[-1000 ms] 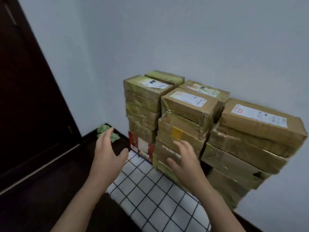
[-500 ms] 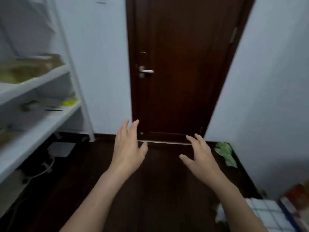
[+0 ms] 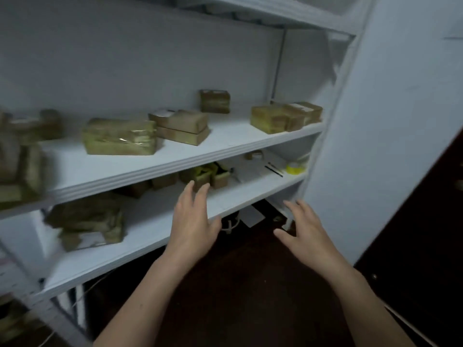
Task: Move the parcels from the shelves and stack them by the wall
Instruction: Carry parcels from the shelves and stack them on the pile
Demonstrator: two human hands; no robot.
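Your left hand and right hand are both empty, fingers straight and spread, held apart above the dark floor. A second ago those same bare hands hovered before the stack of parcels by the wall. Half a second ago you faced the door, and now you have swung round to the white shelving. From that I judge one delivery finished and the next fetch beginning.

Your left fingertips reach over the near edge of the lower shelf, right by a cluster of small boxes; whether they touch I cannot tell. Left on that shelf lies a blurred heap of brown parcels, and at its far right a yellow roll. Farther up, the middle shelf carries a tape-wrapped parcel, a stacked pair, a lone box at the back and two more boxes at the right end. Plenty remains to shift, so the task looks far from done. The small boxes by your left hand seem the likeliest next pick.
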